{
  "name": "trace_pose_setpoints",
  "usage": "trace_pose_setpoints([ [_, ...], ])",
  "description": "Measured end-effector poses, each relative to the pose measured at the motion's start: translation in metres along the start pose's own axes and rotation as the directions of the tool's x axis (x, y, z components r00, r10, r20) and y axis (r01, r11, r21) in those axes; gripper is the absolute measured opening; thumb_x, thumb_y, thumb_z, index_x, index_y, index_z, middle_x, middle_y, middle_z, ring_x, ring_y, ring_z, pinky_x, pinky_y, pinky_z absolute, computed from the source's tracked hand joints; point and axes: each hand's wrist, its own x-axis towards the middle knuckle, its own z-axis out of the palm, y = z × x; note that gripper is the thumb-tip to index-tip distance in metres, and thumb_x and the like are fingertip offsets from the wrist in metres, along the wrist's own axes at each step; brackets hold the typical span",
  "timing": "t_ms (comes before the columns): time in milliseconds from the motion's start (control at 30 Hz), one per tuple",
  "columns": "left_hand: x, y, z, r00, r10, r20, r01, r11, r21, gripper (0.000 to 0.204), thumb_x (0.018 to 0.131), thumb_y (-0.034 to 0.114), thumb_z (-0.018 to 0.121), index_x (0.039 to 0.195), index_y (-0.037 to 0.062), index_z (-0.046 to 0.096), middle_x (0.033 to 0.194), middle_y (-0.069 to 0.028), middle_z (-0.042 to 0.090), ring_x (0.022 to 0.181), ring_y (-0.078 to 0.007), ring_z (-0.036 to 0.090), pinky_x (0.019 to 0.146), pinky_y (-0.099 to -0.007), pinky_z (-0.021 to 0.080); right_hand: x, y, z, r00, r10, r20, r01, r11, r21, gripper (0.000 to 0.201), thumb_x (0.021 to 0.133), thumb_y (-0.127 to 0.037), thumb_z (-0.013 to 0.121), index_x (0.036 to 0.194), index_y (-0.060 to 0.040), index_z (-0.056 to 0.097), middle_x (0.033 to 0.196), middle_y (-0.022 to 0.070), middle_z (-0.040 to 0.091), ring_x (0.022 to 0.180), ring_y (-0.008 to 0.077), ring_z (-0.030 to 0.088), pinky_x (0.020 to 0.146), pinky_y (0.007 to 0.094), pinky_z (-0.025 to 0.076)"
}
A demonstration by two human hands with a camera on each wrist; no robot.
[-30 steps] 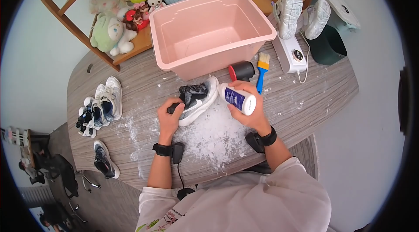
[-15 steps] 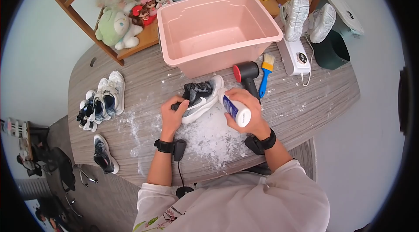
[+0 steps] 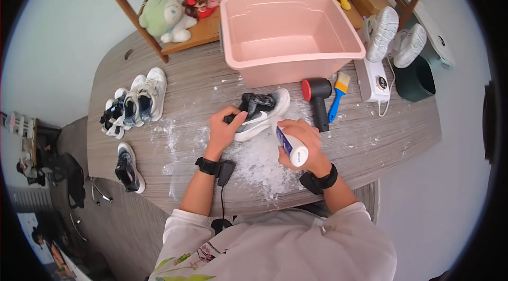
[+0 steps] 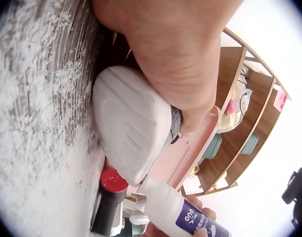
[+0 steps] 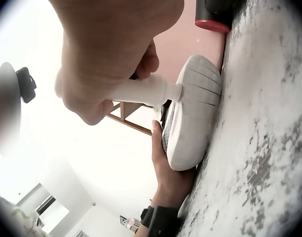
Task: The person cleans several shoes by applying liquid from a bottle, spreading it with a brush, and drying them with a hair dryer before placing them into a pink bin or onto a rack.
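A black and grey sneaker (image 3: 264, 102) with a white swoosh and thick white sole stands on the powder-dusted table. My left hand (image 3: 225, 128) grips it at the heel end, thumb on the near side and fingers at the collar. In my right hand (image 3: 306, 142) is a white squeeze bottle (image 3: 298, 155) with a purple label, tilted, base toward me. Its narrow tip meets the edge of the white sole (image 5: 193, 118) in the right wrist view. From the left wrist, the bottle (image 4: 163, 202) points at the far end of the sole (image 4: 128, 116).
Behind the sneaker stands a pink tub (image 3: 296, 66). A black hair dryer (image 3: 319, 103) and a blue-handled brush (image 3: 337, 98) lie right of it. White shoes hang on a white shoe dryer (image 3: 373, 82) farther right. Several sneakers (image 3: 143, 98) sit at the left, one (image 3: 128, 169) nearer the edge.
The head view has shifted, so the scene sits farther right. The bottle tip has slid along the sole from the toe toward the side, and the bottle has turned, showing less label.
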Motion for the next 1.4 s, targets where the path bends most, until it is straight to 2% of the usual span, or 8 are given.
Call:
trace_pose_setpoints([
  [300, 0.001, 0.007, -0.002, 1.000, -0.024, 0.000, 0.024, 1.000, 0.010, 0.023, 0.087, 0.018, 0.077, 0.082, -0.0023, 0.069, 0.067, -0.0064, 0.064, 0.064, -0.0096, 0.054, 0.059, -0.0280, 0.043, 0.001, -0.019, 0.031, 0.975, -0.095, 0.202, 0.070, 0.989, 0.127, 0.047, 0.064, -0.005, 0.081, 0.107, 0.0000, 0.061, 0.118, 0.0192, 0.068, 0.074, 0.0308, 0.064, 0.064, 0.0366, 0.054],
  [600, 0.000, 0.002, -0.002, 0.996, -0.083, 0.023, 0.084, 0.996, -0.034, 0.025, 0.088, 0.020, 0.076, 0.081, -0.0027, 0.069, 0.068, -0.0062, 0.065, 0.064, -0.0100, 0.053, 0.059, -0.0284, 0.043, 0.001, -0.013, 0.018, 0.991, 0.012, 0.135, -0.019, 0.998, 0.052, 0.044, 0.063, -0.003, 0.078, 0.103, -0.0003, 0.062, 0.114, 0.0191, 0.069, 0.074, 0.0292, 0.064, 0.064, 0.0355, 0.054],
  [667, 0.000, 0.001, -0.003, 0.996, -0.069, 0.048, 0.071, 0.997, -0.041, 0.021, 0.091, 0.016, 0.072, 0.083, -0.0023, 0.066, 0.069, -0.0002, 0.060, 0.068, -0.0072, 0.048, 0.061, -0.0266, 0.039, 0.004, -0.017, 0.028, 0.977, -0.086, 0.196, 0.061, 0.990, 0.126, 0.050, 0.061, -0.001, 0.079, 0.107, 0.0010, 0.060, 0.111, 0.0223, 0.070, 0.076, 0.0322, 0.067, 0.066, 0.0381, 0.055],
  [833, 0.001, 0.000, -0.005, 0.997, -0.049, 0.056, 0.049, 0.999, -0.001, 0.021, 0.090, 0.017, 0.073, 0.083, -0.0022, 0.067, 0.073, -0.0022, 0.065, 0.070, -0.0080, 0.051, 0.064, -0.0262, 0.042, 0.001, -0.023, 0.038, 0.967, -0.132, 0.219, 0.096, 0.981, 0.168, 0.044, 0.064, -0.004, 0.079, 0.104, 0.0007, 0.063, 0.117, 0.0186, 0.068, 0.078, 0.0275, 0.066, 0.067, 0.0343, 0.055],
  [1000, 0.001, 0.001, -0.007, 0.993, -0.086, 0.086, 0.087, 0.996, -0.008, 0.022, 0.087, 0.017, 0.076, 0.082, -0.0020, 0.066, 0.075, -0.0030, 0.065, 0.071, -0.0091, 0.052, 0.065, -0.0268, 0.043, -0.004, -0.017, 0.024, 0.988, 0.007, 0.157, -0.023, 0.995, 0.099, 0.048, 0.063, -0.005, 0.080, 0.107, 0.0008, 0.063, 0.114, 0.0181, 0.070, 0.075, 0.0294, 0.066, 0.066, 0.0354, 0.055],
  [1033, 0.002, 0.002, -0.008, 0.994, -0.036, 0.099, 0.038, 0.999, -0.024, 0.024, 0.084, 0.019, 0.079, 0.080, -0.0017, 0.067, 0.073, -0.0050, 0.064, 0.068, -0.0113, 0.053, 0.062, -0.0284, 0.043, -0.004, -0.017, 0.025, 0.986, 0.009, 0.164, -0.026, 0.995, 0.100, 0.048, 0.063, -0.005, 0.080, 0.107, 0.0008, 0.063, 0.114, 0.0181, 0.070, 0.075, 0.0294, 0.066, 0.066, 0.0354, 0.055],
  [1167, 0.007, 0.000, -0.012, 0.984, 0.063, 0.167, -0.061, 0.998, -0.020, 0.027, 0.079, 0.021, 0.084, 0.079, -0.0009, 0.068, 0.073, -0.0069, 0.065, 0.066, -0.0151, 0.057, 0.061, -0.0305, 0.044, 0.001, -0.024, 0.035, 0.976, -0.070, 0.207, 0.043, 0.990, 0.134, 0.047, 0.065, -0.005, 0.079, 0.108, 0.0005, 0.062, 0.117, 0.0185, 0.069, 0.075, 0.0295, 0.064, 0.066, 0.0367, 0.055],
  [1400, 0.005, 0.002, -0.010, 0.988, 0.062, 0.142, -0.061, 0.998, -0.015, 0.028, 0.076, 0.022, 0.086, 0.077, -0.0005, 0.069, 0.070, -0.0072, 0.065, 0.063, -0.0148, 0.056, 0.059, -0.0305, 0.044, -0.002, -0.033, 0.057, 0.934, -0.179, 0.308, 0.150, 0.982, 0.117, 0.046, 0.066, -0.008, 0.075, 0.111, -0.0004, 0.063, 0.124, 0.0130, 0.067, 0.080, 0.0275, 0.063, 0.069, 0.0371, 0.055],
])
